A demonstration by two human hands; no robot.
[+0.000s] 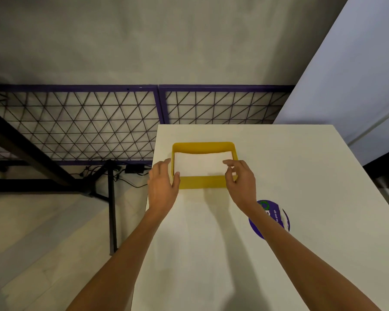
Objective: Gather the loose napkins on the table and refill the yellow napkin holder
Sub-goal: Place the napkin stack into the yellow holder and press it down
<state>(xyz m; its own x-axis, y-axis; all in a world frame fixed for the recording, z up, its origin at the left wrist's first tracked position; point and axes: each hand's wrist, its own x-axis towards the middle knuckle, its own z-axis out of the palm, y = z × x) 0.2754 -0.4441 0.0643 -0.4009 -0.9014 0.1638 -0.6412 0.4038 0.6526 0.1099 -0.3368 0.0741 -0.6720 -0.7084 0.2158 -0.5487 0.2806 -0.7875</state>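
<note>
Mid-frame, the napkins (200, 163) in the holder (202, 182) are soft and light; I'd pinch their edges. My left hand (162, 187) rests slack against it, right hand (240, 185) slack above.

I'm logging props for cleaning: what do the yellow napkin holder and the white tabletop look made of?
The yellow rectangular napkin holder looks like matte moulded plastic: even colour, rounded corners, thin walls. The white tabletop seems smooth laminate or painted board, showing soft shadows; core unseen.
</note>
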